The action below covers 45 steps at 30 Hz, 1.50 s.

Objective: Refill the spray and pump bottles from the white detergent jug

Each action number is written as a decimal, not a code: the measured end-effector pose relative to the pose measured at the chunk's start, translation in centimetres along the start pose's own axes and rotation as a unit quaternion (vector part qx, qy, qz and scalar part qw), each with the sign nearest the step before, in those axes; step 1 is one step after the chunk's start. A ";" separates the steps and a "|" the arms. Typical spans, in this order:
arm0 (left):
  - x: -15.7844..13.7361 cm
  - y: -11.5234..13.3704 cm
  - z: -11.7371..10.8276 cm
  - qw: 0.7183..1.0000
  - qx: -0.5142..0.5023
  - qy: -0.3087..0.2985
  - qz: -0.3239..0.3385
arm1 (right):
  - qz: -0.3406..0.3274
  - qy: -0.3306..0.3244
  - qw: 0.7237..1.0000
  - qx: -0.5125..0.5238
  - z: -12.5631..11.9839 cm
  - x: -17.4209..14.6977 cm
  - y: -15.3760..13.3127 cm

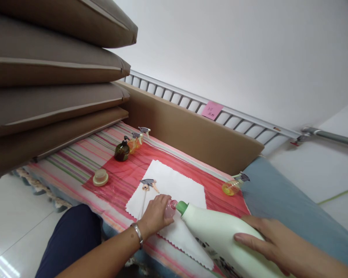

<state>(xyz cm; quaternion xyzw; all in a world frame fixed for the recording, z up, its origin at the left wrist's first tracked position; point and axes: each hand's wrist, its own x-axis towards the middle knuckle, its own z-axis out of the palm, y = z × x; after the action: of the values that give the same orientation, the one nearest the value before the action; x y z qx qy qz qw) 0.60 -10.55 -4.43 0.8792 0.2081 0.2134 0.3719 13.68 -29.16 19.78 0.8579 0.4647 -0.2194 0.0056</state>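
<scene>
4 spray-hds., 1 lg. btl.

From the small bottle, the round lid was at ten o'clock, the large bottle at four.

A white wall is fronted by a slatted radiator, on which a pink note is seen. Brown cushions are stacked at left. Reflected light is noted on the pale tiled floor. A grey pipe is observed at right.
</scene>
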 end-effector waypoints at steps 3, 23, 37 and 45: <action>0.0 -0.1 0.1 1.000 0.000 0.002 0.001 | 0.001 -0.035 0.999 0.025 -0.2 0.1 0.2; 0.2 -0.1 0.3 1.000 -0.003 0.006 0.000 | -0.003 -0.058 0.998 0.019 -0.5 0.2 0.3; 0.2 0.0 0.2 1.000 0.000 0.001 -0.005 | -0.007 -0.044 0.998 0.031 -1.1 -0.5 -0.6; 0.2 0.0 0.2 1.000 0.000 0.003 0.000 | -0.005 -0.040 0.999 0.023 -0.3 0.3 0.9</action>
<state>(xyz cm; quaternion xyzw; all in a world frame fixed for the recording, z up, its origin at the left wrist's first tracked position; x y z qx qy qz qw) 0.91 -10.54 -4.53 0.8783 0.2093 0.2163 0.3714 14.65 -29.35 19.80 0.8459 0.4632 -0.2643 0.0031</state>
